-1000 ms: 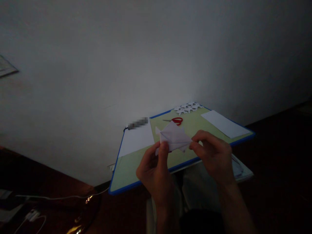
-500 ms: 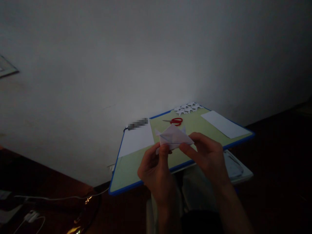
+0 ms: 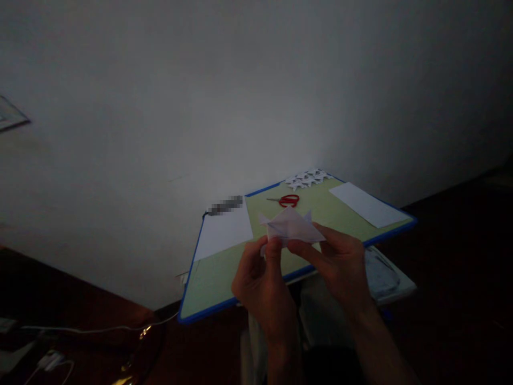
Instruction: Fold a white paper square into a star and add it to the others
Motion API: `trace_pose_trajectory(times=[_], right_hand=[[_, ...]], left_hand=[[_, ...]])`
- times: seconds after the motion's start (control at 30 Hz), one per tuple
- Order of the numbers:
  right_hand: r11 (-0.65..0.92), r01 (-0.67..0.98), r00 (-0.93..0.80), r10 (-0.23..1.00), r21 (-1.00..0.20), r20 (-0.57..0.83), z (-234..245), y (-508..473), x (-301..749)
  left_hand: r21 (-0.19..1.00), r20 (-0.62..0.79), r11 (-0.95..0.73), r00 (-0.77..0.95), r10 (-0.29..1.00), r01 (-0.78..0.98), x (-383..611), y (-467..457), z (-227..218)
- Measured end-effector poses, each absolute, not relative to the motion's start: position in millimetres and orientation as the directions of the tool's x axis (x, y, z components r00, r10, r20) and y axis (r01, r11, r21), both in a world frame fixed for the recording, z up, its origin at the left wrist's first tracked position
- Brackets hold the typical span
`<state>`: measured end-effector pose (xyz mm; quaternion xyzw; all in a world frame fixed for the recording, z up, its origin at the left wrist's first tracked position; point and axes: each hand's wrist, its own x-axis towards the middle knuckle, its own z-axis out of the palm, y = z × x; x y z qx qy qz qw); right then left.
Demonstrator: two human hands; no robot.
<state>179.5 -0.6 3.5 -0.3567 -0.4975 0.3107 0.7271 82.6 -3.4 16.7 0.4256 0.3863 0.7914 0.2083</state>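
Held up over the near part of the table is a white folded paper figure with pointed corners sticking out on both sides. My left hand pinches its lower left part, thumb on the near face. From the right, my right hand grips the lower edge and right point between thumb and fingers. The far side of the paper and several fingertips are hidden. Just beyond it lies a pair of red-handled scissors, its blades pointing left.
The green table has a blue rim and stands by a grey wall. Several small folded paper pieces lie at its far corner. White paper sheets lie at the left and right. A white cable runs at lower left.
Both hands and the folded paper have shifted slightly right and down. My right thumb has slid left along the paper's lower edge, towards my left thumb.
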Motion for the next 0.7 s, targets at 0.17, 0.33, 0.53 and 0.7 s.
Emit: trace_pose_trajectory(times=[0.17,0.33,0.53,0.7], right_hand=[[0.549,-0.082,0.239,0.821,-0.832,0.518,6.3,-1.8,183.0],[0.58,-0.106,0.153,0.812,-0.808,0.563,10.9,-3.1,185.4],[0.609,-0.095,0.108,0.793,-0.787,0.6,10.0,-2.9,187.7],[0.578,-0.187,0.108,0.816,-0.794,0.569,4.4,1.6,185.0]], left_hand=[[0.809,0.485,-0.588,-0.57,0.664,0.002,81.2,-2.3,14.9],[0.814,0.452,-0.579,-0.581,0.677,-0.041,80.6,-1.3,14.7],[0.829,0.418,-0.556,-0.6,0.683,-0.055,78.9,1.1,17.6],[0.829,0.419,-0.554,-0.579,0.7,-0.07,79.1,0.7,15.6]])
